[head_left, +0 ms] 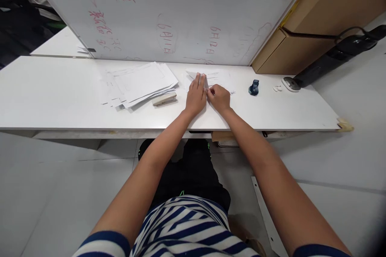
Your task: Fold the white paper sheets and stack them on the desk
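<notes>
While your left hand (196, 94) lies flat, fingers stretched over the paper (216, 77), your right hand (220, 97) curls up just beside it, fingertips down at the paper too; can't tell if they're really pinching it; stapler (164, 99) sits left of your left hand, paper pile (144, 82) past that; dark-blue thing (253, 87) is off right of your right hand.
</notes>
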`<state>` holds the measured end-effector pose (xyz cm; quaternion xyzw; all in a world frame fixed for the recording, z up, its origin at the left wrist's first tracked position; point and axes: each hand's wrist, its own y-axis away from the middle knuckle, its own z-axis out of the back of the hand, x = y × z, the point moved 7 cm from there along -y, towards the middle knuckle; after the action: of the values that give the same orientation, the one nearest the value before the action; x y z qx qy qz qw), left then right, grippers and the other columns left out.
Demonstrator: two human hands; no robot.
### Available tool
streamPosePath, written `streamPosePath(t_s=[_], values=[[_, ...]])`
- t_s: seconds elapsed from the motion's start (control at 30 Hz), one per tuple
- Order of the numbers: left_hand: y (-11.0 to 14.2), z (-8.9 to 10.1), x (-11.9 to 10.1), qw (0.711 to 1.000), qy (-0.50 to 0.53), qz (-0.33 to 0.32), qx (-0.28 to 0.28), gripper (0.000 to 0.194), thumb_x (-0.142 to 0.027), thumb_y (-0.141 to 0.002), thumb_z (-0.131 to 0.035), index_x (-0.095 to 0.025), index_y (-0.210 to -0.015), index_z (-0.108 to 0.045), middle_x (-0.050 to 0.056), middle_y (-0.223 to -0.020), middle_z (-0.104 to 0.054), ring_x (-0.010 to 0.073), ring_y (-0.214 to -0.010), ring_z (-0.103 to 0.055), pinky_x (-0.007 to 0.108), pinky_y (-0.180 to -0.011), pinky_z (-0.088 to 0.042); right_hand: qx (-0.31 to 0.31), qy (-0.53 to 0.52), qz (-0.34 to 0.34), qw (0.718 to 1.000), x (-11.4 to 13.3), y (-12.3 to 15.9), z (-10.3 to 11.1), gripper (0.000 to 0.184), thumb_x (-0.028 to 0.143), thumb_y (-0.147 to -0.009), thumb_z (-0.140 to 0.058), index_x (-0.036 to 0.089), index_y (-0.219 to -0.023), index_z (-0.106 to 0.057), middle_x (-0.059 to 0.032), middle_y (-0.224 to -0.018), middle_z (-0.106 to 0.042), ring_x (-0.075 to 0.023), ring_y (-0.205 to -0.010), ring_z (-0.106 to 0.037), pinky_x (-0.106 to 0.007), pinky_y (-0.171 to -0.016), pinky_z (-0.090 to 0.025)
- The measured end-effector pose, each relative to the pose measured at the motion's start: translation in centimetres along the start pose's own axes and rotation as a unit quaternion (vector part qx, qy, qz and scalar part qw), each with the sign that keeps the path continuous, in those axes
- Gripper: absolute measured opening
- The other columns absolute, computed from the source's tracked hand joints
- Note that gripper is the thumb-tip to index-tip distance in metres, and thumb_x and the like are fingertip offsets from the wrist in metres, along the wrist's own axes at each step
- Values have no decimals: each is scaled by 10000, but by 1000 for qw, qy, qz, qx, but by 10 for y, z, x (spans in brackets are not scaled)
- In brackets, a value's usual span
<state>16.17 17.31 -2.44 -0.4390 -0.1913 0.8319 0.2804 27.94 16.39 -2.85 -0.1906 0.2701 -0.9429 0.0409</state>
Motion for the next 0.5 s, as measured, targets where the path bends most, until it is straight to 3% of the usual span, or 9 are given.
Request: streamPosePath(t_s=[0.33, 0.5], values=[[3, 3, 10, 999, 2, 51, -10, 407, -366, -970, -368, -169, -1312, -467, 150, -1406, -481, 229, -1372, -361, 417, -1140, -254, 19, -43, 43, 998, 11, -1, -2, 243, 354, -930, -408, 203, -912, -598, -81, -880, -680, -218, -762, -583, -327, -668, -396], [4, 5, 9, 997, -11, 70, -9, 329, -304, -947, -414, -177, -1233, -514, 135, -1341, -535, 232, -1315, -423, 412, -1122, -291, 42, -45, 43, 997, 12, -3, -2, 345, 376, -972, -287, 218, -850, -569, -81, -817, -656, -234, -778, -564, -341, -680, -390]])
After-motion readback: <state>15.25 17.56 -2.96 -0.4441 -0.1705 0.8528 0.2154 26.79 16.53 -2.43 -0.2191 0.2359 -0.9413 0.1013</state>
